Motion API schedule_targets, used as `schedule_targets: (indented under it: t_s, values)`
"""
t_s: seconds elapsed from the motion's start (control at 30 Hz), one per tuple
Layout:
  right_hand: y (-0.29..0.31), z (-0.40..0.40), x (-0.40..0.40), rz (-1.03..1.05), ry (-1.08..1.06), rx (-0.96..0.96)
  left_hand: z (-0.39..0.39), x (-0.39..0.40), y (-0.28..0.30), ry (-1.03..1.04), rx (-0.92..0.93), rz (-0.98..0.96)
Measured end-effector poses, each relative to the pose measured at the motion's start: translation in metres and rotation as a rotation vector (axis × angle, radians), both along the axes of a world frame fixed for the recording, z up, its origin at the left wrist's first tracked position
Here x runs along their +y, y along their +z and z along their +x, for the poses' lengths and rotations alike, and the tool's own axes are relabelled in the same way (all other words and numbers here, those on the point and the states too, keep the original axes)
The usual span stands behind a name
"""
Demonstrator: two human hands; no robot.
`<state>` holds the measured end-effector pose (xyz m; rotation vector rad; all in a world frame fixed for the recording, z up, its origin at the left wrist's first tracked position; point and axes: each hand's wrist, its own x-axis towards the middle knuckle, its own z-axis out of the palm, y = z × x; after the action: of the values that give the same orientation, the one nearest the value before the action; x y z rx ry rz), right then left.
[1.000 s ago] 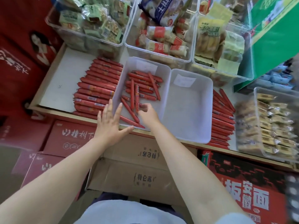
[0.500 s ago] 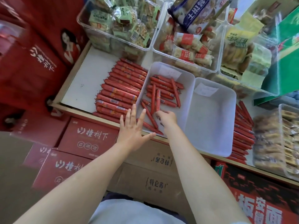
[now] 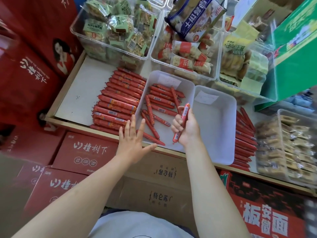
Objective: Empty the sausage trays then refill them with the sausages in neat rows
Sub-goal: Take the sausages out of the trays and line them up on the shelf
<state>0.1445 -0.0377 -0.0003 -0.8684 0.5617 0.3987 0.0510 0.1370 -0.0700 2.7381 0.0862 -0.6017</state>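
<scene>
Refilling the left tray, one sausage in hand

My right hand (image 3: pixel 186 127) grips a sausage (image 3: pixel 182 122) nearly upright above the left tray (image 3: pixel 169 79), crosswise to its back rows; my left hand (image 3: pixel 133 140) rests open, fingers spread, at the tray's near corner.

**Red sausages, white trays**

The sausages (image 3: pixel 120 100) left of the white tray (image 3: pixel 187 88) are red with pale labels. Below the tray, red cartons (image 3: pixel 85 150) carry white lettering. Far right of it stands a green box (image 3: pixel 295 48).

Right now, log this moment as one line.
right hand grips sausage | left hand open at left tray | right tray empty
</scene>
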Motion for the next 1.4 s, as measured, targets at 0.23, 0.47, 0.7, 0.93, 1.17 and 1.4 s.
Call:
schedule_targets:
  t_s: [0.23, 0.47, 0.7, 0.93, 1.17, 1.4]
  values:
    - [0.018, -0.022, -0.04, 0.164, -0.009, 0.051, 0.003, -0.014, 0.014, 0.025, -0.025, 0.098]
    - [0.029, -0.046, -0.166, -0.787, 0.161, 0.054, -0.005, -0.165, 0.031, -0.164, -0.203, -0.188]
    - [0.002, -0.029, -0.299, -1.711, 0.508, -0.045, -0.012, -0.213, 0.0, -0.161, -0.134, 0.022]
    - [-0.05, 0.007, -0.318, -1.747, 0.762, -0.29, -0.012, -0.218, 0.004, -0.135, -0.164, 0.073]
    - [-0.044, -0.004, -0.307, -1.679, 0.618, -0.291, -0.012, -0.214, 0.008, -0.14, -0.162, 0.01]
    - [-0.011, -0.028, -0.198, -1.398, 0.35, -0.529, -0.018, -0.135, 0.021, 0.076, -0.274, -0.119]
